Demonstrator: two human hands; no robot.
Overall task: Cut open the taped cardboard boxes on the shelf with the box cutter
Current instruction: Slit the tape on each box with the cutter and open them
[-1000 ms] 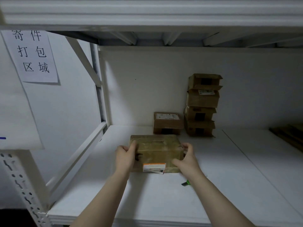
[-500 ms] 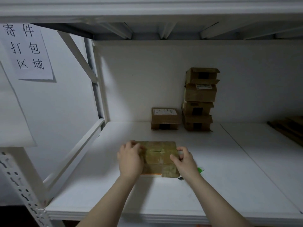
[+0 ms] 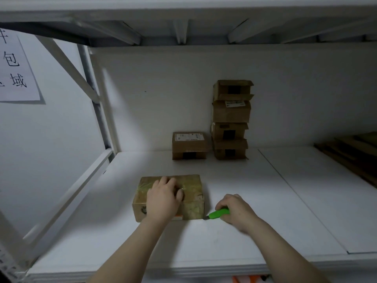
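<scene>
White shelf (image 3: 244, 201); left hand (image 3: 163, 201) flat on taped brown cardboard box (image 3: 191, 184), right hand (image 3: 236, 209) gripping green box cutter (image 3: 219, 213); risk of forced blade skidding into steadying hand.

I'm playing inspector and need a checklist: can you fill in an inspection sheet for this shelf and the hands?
Surface: white shelf board.
Job's things: taped box near the front; green box cutter at its right front corner; single box and stack of four boxes at the back.
Clutter: flattened cardboard far right.
Hands: left hand rests on the taped box; right hand grips the box cutter.
Cables: nothing seen.
Surroundings: paper sign on the left wall.
</scene>
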